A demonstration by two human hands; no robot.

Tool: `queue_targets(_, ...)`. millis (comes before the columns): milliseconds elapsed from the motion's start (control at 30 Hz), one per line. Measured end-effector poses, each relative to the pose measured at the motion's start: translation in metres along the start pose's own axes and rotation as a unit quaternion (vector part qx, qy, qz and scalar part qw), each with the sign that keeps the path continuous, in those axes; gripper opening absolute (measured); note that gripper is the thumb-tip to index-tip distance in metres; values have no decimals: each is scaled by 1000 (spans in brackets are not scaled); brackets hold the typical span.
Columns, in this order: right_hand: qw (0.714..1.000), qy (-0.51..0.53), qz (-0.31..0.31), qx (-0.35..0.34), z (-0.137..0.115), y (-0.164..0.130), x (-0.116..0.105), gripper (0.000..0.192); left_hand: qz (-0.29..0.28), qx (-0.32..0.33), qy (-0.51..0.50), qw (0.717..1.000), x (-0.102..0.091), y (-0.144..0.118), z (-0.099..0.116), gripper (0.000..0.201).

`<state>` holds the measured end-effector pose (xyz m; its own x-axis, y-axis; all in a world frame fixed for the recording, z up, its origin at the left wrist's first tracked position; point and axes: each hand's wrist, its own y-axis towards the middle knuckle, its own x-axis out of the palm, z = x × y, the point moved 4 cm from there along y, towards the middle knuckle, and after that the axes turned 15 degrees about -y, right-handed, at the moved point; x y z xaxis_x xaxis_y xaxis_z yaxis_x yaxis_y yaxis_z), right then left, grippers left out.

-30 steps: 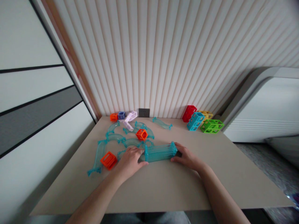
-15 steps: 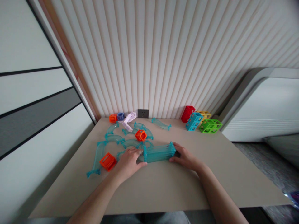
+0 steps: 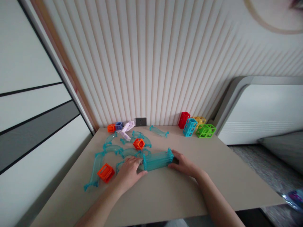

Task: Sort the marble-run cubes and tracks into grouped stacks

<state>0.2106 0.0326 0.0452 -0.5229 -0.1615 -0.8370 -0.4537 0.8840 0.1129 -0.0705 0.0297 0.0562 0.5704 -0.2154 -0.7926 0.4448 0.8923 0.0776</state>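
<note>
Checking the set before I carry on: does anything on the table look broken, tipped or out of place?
Nothing looks damaged. Both hands, left hand and right hand, grip the straight teal track bundle. One orange cube lies tilted among scattered curved track pieces.

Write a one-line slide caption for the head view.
Left hand and right hand press the ends of a clear teal track bundle on a beige table.

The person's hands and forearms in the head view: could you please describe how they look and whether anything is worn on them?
Both are bare. The left hand and right hand show no gloves, and no rings or bracelets can be made out. Both forearms are uncovered as far as the bottom edge of the picture, with no sleeve, watch or strap in view. No cables or markings show on them.
</note>
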Motion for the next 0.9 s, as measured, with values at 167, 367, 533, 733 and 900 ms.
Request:
queue_targets(167,1000,-2,-1,16,7,-9,-9,41,-27,-6,17,999,5,6,17,30)
queue_targets(367,999,-10,11,32,26,-23,-20,45,-44,-30,1,999,15,22,37,25)
queue_targets(533,998,-15,32,50,46,-37,-32,45,-53,-28,-8,998,31,40,52,28)
queue_targets(733,997,-17,47,67,63,-51,-40,45,-64,-15,-29,997,44,52,68,26)
queue_targets(900,995,-11,63,82,69,-56,-45,47,-62,-9,-40,997,50,58,72,28)
